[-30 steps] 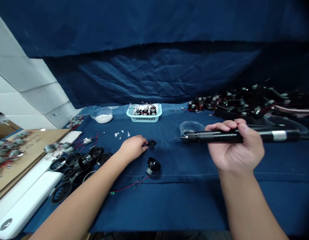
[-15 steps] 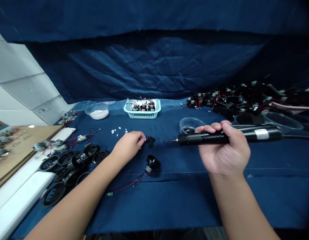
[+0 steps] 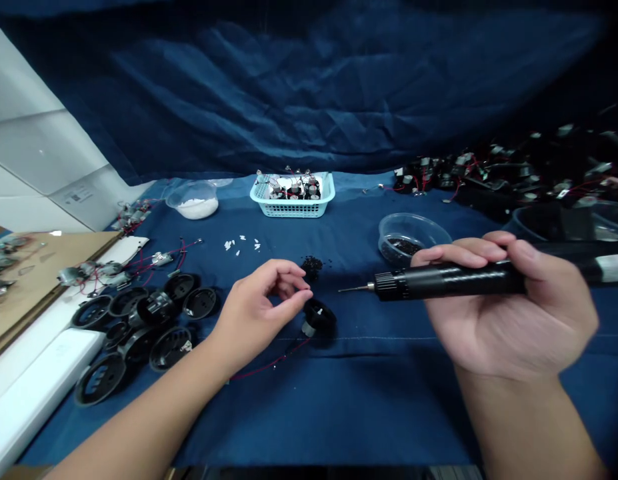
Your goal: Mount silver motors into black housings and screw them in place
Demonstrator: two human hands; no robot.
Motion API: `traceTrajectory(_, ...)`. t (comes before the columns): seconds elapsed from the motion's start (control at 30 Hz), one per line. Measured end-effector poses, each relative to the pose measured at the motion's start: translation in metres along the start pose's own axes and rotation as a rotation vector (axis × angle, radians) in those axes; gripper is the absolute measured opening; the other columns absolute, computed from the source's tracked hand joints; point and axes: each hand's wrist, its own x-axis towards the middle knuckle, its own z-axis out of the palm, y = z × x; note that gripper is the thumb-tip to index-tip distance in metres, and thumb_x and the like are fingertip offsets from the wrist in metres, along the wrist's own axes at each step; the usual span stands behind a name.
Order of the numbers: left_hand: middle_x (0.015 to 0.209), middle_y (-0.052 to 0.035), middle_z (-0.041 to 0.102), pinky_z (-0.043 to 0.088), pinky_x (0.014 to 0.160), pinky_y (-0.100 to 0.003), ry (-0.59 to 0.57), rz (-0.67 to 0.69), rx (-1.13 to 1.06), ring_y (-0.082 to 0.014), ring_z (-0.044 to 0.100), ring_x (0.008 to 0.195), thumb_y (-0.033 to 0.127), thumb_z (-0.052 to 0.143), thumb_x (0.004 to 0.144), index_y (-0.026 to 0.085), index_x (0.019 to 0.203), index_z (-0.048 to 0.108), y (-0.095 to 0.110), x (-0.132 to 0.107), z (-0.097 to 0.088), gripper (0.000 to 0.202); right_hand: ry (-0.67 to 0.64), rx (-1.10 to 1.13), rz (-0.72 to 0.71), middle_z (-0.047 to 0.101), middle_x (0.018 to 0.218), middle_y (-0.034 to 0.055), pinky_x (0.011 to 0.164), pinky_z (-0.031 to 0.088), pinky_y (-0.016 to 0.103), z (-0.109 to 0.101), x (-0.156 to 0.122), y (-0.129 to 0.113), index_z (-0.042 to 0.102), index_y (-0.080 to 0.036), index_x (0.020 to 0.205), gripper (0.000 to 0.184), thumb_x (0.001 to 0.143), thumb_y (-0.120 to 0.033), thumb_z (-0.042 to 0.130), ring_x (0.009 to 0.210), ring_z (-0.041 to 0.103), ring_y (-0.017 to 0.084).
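Observation:
My right hand [image 3: 509,313] is wrapped round a black electric screwdriver [image 3: 449,280], held level with its thin bit pointing left. My left hand [image 3: 259,307] hovers over the blue cloth with thumb and forefinger pinched together; what they pinch is too small to make out. Just right of those fingertips sits a round black motor housing [image 3: 319,317] with red wires trailing toward me. A small heap of black screws [image 3: 311,265] lies behind it.
A clear cup [image 3: 411,240] of dark screws stands behind the screwdriver. At the back are a pale blue basket [image 3: 293,195] and a bowl of white bits [image 3: 195,200]. Black round housings [image 3: 143,320] cluster at left. A heap of wired parts [image 3: 499,177] fills the back right.
My left hand has lifted off the screw heap and drawn back toward me with the fingers pinched. My right hand and the screwdriver have come nearer. The camera has tipped down.

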Motion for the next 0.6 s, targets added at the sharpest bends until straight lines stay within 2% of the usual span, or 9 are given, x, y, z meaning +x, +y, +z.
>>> traceTrajectory(0.13,0.098,0.0018,0.078,0.060,0.081,-0.022,0.020,0.292,0.242,-0.0097,0.073,0.082,0.019,0.081,0.095,0.023,0.118,0.068,0.005,-0.010,0.002,0.027,-0.017,0.016,0.034,0.060,0.075,-0.0078,0.088,0.068,0.037,0.002,-0.005,-0.001,0.060,-0.023,0.094,0.031,0.074,-0.021,0.083,0.068,0.063,0.008)
traceTrajectory(0.2,0.098,0.0024,0.077,0.058,0.082,-0.019,0.015,0.405,0.327,-0.0079,0.072,0.083,0.015,0.081,0.094,0.023,0.118,0.068,0.007,-0.012,0.003,0.028,-0.037,0.033,0.058,0.061,0.076,-0.0083,0.088,0.069,0.036,0.001,-0.007,-0.002,0.058,-0.024,0.096,0.032,0.076,-0.019,0.083,0.068,0.064,0.007)
traceTrajectory(0.3,0.097,0.0008,0.076,0.058,0.082,-0.019,0.014,0.514,0.329,-0.0078,0.071,0.084,0.010,0.081,0.093,0.019,0.113,0.069,0.009,-0.010,0.004,0.025,-0.112,0.057,0.098,0.064,0.078,-0.0085,0.092,0.068,0.038,-0.004,-0.009,-0.003,0.057,-0.023,0.098,0.031,0.080,-0.019,0.083,0.070,0.067,0.008)
traceTrajectory(0.47,0.091,-0.0009,0.075,0.059,0.082,-0.021,-0.034,0.558,0.162,-0.0104,0.071,0.087,0.002,0.082,0.089,0.018,0.100,0.073,0.013,-0.010,0.008,0.021,-0.199,0.063,0.143,0.066,0.078,-0.0090,0.095,0.068,0.039,-0.007,-0.008,-0.003,0.057,-0.022,0.101,0.032,0.083,-0.021,0.083,0.073,0.070,0.008)
traceTrajectory(0.6,0.094,-0.0014,0.075,0.060,0.078,-0.020,-0.037,0.452,-0.003,-0.0098,0.072,0.086,0.003,0.084,0.087,0.020,0.100,0.078,0.014,-0.014,0.012,0.022,-0.147,0.065,0.159,0.065,0.077,-0.0094,0.090,0.069,0.035,-0.002,-0.007,0.000,0.055,-0.024,0.098,0.036,0.078,-0.020,0.084,0.070,0.069,0.007)
